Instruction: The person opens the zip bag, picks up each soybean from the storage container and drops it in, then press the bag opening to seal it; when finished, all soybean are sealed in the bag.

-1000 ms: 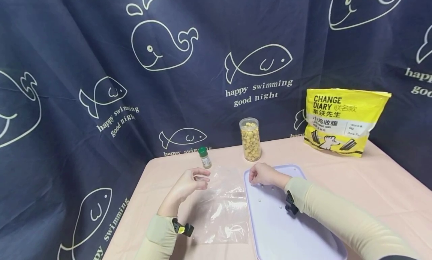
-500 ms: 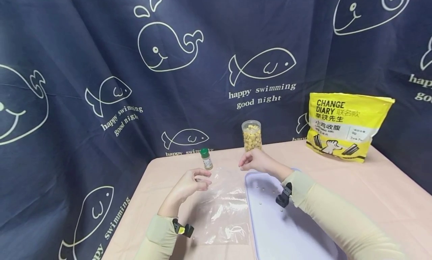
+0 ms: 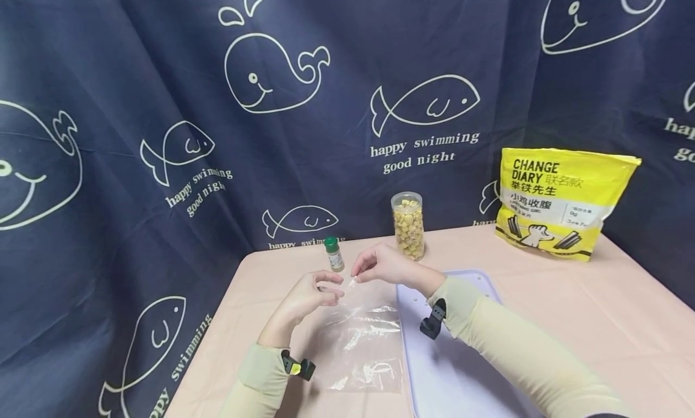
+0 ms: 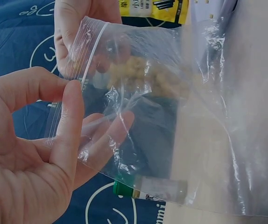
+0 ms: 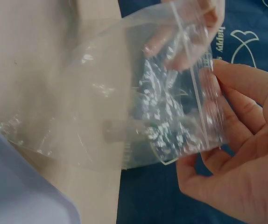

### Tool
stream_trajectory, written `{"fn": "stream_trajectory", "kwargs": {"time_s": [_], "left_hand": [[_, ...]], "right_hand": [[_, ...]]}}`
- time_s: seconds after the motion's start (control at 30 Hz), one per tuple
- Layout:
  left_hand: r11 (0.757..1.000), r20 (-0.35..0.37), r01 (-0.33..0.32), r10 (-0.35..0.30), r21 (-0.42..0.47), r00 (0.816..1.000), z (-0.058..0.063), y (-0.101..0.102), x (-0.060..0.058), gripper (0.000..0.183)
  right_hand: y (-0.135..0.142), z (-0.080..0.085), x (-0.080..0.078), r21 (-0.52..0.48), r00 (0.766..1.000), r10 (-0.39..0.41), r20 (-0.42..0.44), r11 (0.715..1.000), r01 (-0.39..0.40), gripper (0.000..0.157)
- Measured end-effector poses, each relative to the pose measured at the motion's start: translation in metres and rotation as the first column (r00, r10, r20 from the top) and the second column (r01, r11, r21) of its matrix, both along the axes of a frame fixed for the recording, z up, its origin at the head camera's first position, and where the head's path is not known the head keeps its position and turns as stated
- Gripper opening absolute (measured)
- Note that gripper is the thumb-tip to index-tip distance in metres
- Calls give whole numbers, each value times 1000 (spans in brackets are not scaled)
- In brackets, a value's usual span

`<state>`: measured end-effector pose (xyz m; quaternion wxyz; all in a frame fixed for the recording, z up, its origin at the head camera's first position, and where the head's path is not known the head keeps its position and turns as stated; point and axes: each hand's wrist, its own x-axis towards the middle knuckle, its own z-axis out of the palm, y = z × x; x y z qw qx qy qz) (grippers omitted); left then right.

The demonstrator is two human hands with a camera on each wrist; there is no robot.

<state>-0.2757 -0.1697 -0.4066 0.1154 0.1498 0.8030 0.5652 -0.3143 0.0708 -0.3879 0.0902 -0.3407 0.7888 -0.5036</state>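
Note:
My left hand (image 3: pixel 306 297) pinches the top edge of a clear zip-lock bag (image 4: pixel 162 130) between thumb and index finger; its other fingers show through the plastic. The bag reaches down toward the table at the left of the lilac tray (image 3: pixel 420 370). My right hand (image 3: pixel 382 264) is at the bag's mouth, thumb and index finger together, with a small white bit (image 3: pixel 353 280) at the fingertips. In the right wrist view, the bag partly covers the right fingers (image 5: pixel 239 77), and the bit cannot be made out. Several small pale dots are on the tray.
A green-capped bottle (image 3: pixel 334 255) stands just beyond the left hand. Farther back is a clear jar (image 3: pixel 409 231) of yellow pieces. The yellow snack pouch (image 3: pixel 561 201) stands at the back right, before a dark blue curtain (image 3: pixel 304 164).
My right hand has left the tray and moved leftward to the bag's mouth, the white bit at its fingertips. My left hand has stayed almost still at the bag.

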Motion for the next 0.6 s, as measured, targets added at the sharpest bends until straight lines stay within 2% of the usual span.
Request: {"fn": "stream_trajectory", "kwargs": {"time_s": [0.17, 0.27, 0.33, 0.47, 0.6], "left_hand": [[1000, -2, 1, -1, -3, 1000, 1, 0, 0, 48], [1000, 3, 5, -5, 1, 1000, 1, 0, 0, 48], [1000, 4, 9, -9, 2, 1000, 0, -1, 0, 49], [1000, -2, 7, -7, -1, 1000, 0, -3, 0, 51], [1000, -1, 3, -3, -6, 1000, 1, -4, -1, 52]], "right_hand": [[-3, -1, 0, 23, 999, 33, -36, 999, -32, 13], [1, -1, 1, 36, 998, 26, -49, 999, -24, 16], [7, 0, 1, 33, 998, 6, -60, 999, -4, 16], [23, -1, 0, 35, 994, -85, -70, 995, 88, 11], [45, -15, -4, 83, 990, -122, -73, 988, 128, 11]]}}
